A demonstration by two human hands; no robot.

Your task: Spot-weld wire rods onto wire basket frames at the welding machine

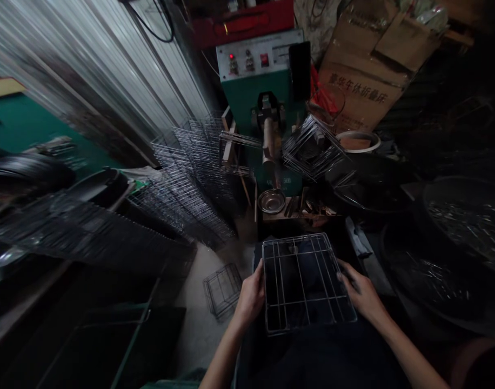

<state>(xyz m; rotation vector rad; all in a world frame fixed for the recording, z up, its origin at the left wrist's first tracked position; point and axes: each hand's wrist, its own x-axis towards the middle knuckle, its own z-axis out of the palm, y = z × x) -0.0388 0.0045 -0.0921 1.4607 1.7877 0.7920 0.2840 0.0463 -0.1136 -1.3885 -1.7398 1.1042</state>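
Observation:
A rectangular wire rack (pixel 298 270) with thin metal bars is held above my lap, tilted toward me. My left hand (pixel 251 294) grips its left side, the thumb along the edge wire. On the opposite side my right hand (pixel 363 294) has its fingers curled round the frame. Ahead of the rack stands a green machine (pixel 247 86) with a switch panel and a lit red lamp. A small round metal dish (pixel 272 201) sits on the ledge below the machine's rod (pixel 268 140).
Stacked wire grids (pixel 186 183) lean at the left of the machine. Another wire frame (pixel 222 290) lies on the floor. Several wire pieces (pixel 312 146) hang by the machine's right. Dark basins of small metal parts (pixel 470 221) are at the right, with a cardboard box (pixel 361 75) behind.

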